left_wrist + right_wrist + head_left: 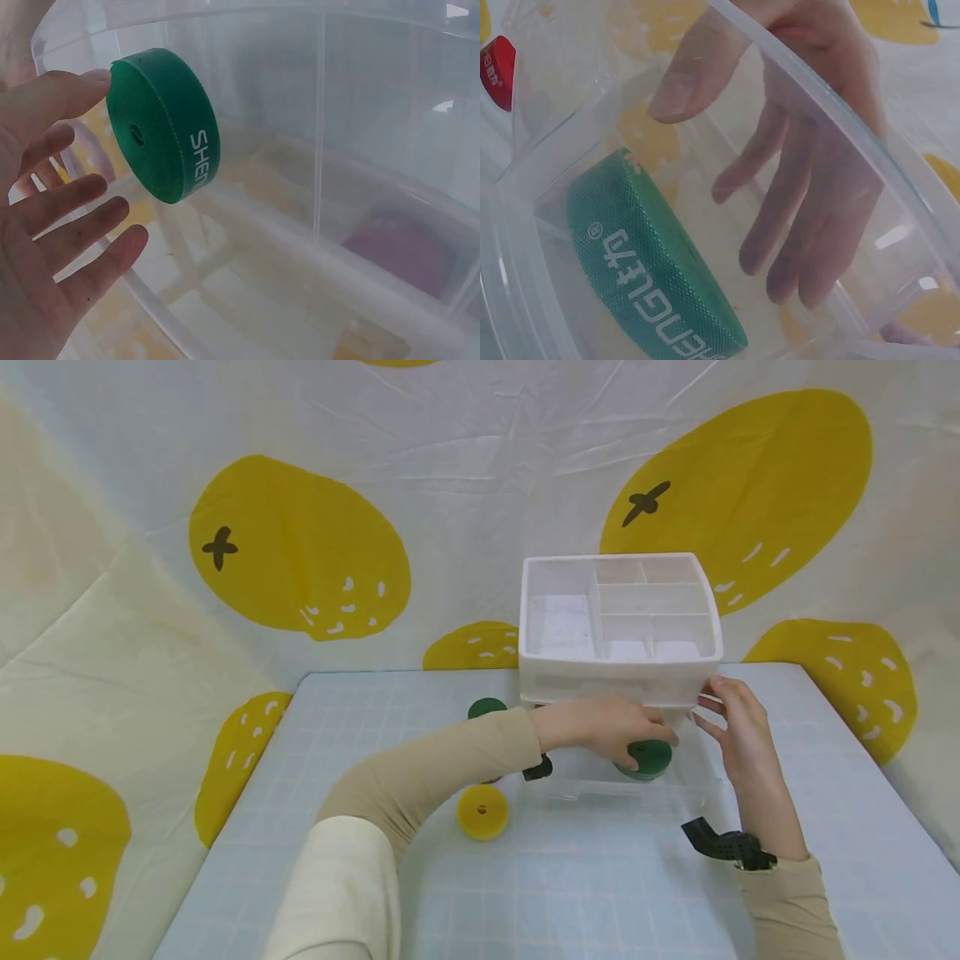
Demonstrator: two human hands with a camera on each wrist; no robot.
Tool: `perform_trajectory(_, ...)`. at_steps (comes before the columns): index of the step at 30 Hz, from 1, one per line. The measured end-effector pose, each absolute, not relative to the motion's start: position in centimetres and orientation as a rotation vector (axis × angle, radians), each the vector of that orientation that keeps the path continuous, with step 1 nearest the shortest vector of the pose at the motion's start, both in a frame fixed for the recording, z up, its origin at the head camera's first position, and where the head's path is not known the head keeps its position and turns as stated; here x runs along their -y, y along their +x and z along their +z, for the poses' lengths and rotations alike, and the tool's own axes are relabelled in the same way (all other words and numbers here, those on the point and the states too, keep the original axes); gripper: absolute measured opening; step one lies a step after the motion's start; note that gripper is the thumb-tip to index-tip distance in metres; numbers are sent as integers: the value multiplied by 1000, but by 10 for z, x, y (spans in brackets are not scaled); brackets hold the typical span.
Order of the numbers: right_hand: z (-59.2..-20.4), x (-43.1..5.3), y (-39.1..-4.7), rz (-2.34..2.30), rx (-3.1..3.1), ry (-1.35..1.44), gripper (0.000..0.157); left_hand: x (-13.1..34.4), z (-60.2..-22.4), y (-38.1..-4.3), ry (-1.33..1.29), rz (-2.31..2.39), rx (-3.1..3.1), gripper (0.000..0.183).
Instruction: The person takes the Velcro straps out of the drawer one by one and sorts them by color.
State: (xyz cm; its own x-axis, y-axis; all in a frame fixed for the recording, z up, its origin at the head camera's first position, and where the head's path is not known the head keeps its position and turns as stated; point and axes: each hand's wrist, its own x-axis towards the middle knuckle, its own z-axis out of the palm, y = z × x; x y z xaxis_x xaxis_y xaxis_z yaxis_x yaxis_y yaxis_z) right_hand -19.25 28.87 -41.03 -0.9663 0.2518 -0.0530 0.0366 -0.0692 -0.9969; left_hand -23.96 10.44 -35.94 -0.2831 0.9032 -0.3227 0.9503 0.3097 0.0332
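A green roll of hook-and-loop tape (651,760) with white lettering stands in a clear plastic drawer (600,789), pulled out from under a white organizer box (618,681). My left hand (611,727) reaches over the drawer. In the left wrist view its thumb is at the rim of the green roll (169,124), and the other fingers are spread and apart from it. My right hand (738,727) is at the drawer's right side, near the organizer's front corner. In the right wrist view its fingers (787,225) extend loosely behind the clear drawer wall, beside the green roll (649,262).
A yellow roll (482,812) lies on the table left of the drawer. Another green roll (487,705) is farther back, partly behind my left sleeve. A red roll (498,73) shows at the right wrist view's edge. The organizer's top has several compartments. A patterned cloth (465,527) hangs behind.
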Motion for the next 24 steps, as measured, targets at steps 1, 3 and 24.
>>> perform_trajectory(1, -410, -289, -192, 2173, 2036, -317, 28, -104, -360, -239, 1671, -247, -2290, 60)
perform_trajectory(3, -409, -288, -192, 2174, 2038, -314, 28, -104, -361, -238, 1668, -268, -2272, 62)
perform_trajectory(24, -411, -289, -193, 2168, 2037, -331, 29, -120, -371, -233, 1525, -505, -2292, 75)
